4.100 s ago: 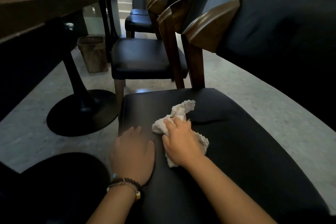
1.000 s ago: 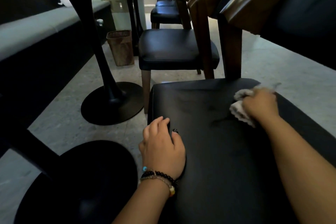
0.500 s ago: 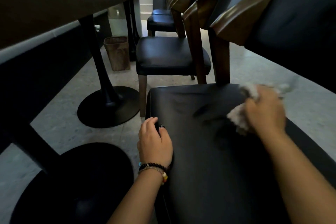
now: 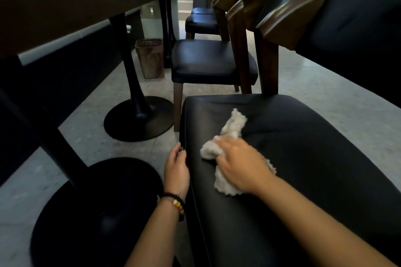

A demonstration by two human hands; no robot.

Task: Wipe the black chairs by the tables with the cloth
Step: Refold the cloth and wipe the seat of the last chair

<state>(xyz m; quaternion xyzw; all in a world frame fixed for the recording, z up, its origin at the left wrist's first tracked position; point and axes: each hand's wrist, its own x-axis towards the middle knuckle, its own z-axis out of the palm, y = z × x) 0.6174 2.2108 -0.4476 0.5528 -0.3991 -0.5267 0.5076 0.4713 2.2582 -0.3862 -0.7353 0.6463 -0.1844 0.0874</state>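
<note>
Her right hand (image 4: 243,163) presses the crumpled white cloth (image 4: 225,149) flat-fingered on the black leather chair seat (image 4: 303,158); she'd best sweep toward twelve o'clock, overlapping strokes, while the left hand (image 4: 176,171) rests loosely curled, holding nothing, at the seat's nine o'clock edge.

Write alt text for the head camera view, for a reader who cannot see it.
A person's right hand presses a crumpled white cloth onto the black seat of the nearest chair, while the left hand rests at the seat's left edge. More black chairs line up beyond, beside a pedestal table.
</note>
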